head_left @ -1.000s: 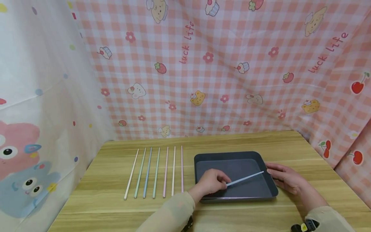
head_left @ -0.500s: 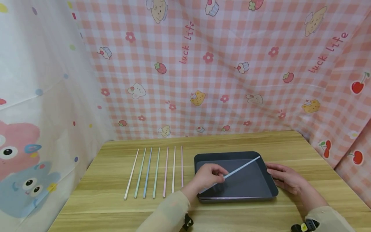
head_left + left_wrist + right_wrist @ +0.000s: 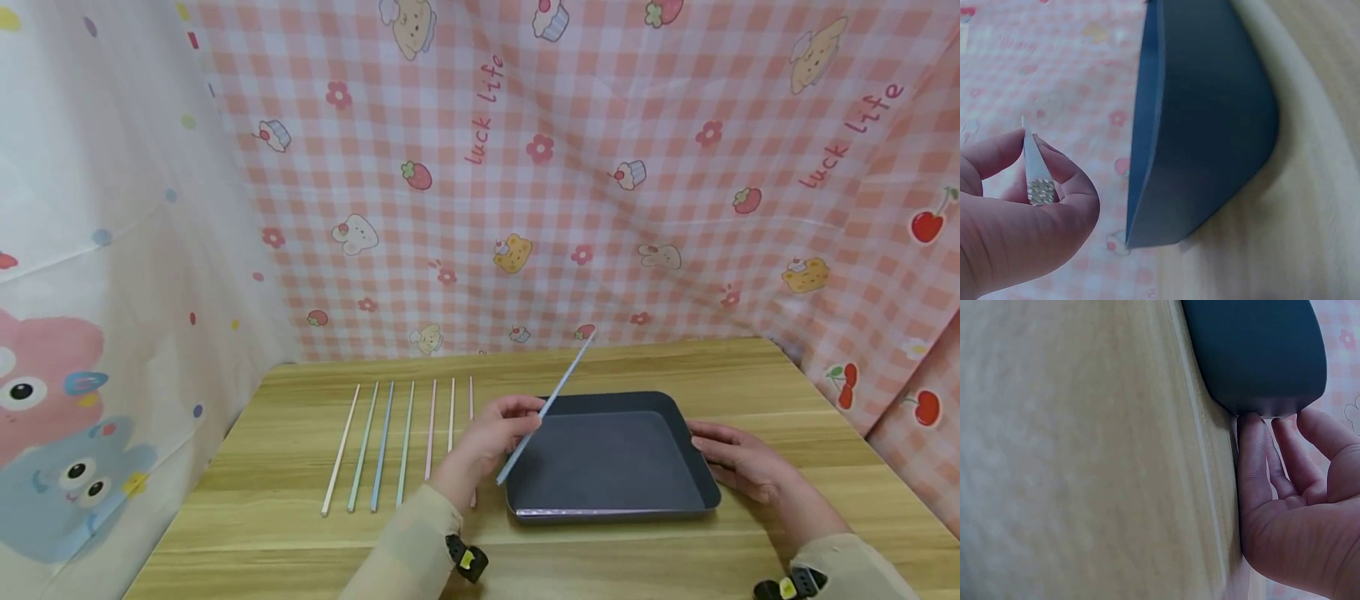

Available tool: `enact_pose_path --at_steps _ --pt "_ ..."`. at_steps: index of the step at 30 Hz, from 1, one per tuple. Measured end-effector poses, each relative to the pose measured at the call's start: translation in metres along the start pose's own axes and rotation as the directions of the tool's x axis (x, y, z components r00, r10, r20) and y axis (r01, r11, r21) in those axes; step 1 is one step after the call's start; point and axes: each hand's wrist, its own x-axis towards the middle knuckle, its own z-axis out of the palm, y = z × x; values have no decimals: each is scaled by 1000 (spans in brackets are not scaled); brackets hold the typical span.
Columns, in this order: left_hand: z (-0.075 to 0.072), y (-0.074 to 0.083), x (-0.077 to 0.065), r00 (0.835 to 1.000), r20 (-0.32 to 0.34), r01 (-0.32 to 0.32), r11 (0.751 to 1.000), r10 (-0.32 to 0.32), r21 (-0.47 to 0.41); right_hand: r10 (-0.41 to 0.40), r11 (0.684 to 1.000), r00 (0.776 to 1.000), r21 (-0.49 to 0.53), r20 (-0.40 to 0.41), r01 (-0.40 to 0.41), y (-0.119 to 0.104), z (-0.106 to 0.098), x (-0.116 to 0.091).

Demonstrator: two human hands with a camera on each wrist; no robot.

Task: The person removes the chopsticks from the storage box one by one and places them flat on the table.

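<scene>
My left hand (image 3: 483,442) pinches a pale blue chopstick (image 3: 566,375) between thumb and fingers. The stick is tilted, raised above the left edge of a dark grey baking tray (image 3: 615,458). Its sparkly butt end points toward the camera in the left wrist view, beside the tray's outer wall (image 3: 1210,125). At the tray's right side, my right hand (image 3: 742,467) rests its fingertips against the outer wall; the right wrist view shows the thumb (image 3: 1325,434) touching near the rim. Inside the tray no object shows.
Left of the tray, several chopsticks lie side by side on the wooden table (image 3: 262,467), among them a blue one (image 3: 382,446) and a green one (image 3: 406,442). My left arm partly covers the rightmost ones. A pink checked curtain (image 3: 450,208) hangs behind the table.
My left hand has lifted the pale blue chopstick out of the tray and moved up and left, turning the stick steeper. The right hand and tray have stayed in place.
</scene>
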Motion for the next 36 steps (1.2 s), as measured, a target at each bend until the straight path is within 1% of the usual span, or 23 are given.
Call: enact_pose_path --at_steps 1,3,8,12,15,17,19,23,26,31,36 --pt "-3 2 0 1000 -3 6 999 -6 -43 2 1000 1000 1 -1 -2 0 0 0" --pt "-9 4 -1 1000 -10 2 995 -3 -100 2 1000 1000 0 -5 -2 0 0 0" --pt "-26 11 -4 999 -39 -29 983 23 -179 4 1000 1000 0 -11 -4 0 0 0" --pt "-42 16 -7 996 -90 -39 972 18 -231 12 1000 1000 -7 -18 -12 0 0 -1" --pt "-55 19 -9 989 -150 -57 964 18 -260 16 1000 999 -14 -34 -17 0 1 -1" --pt "-65 20 -10 981 -191 -81 958 29 -273 18 1000 999 -17 -46 -18 0 1 -1" --pt "-74 21 -11 972 -235 -94 954 25 -285 17 1000 999 -18 -51 -18 0 1 0" --pt "-92 21 -14 953 -303 -83 952 -11 -294 14 1000 999 -15 -37 -15 0 0 1" --pt "-103 20 -18 940 -340 -62 955 -42 -291 12 1000 1000 -12 -27 -12 1 -1 1" --pt "-120 21 -25 918 -390 -44 964 -64 -263 11 1000 1000 -15 -17 -11 1 -2 1" --pt "-137 23 -32 908 -414 -50 967 -59 -249 9 1000 1000 0 2 -9 1 -2 1"
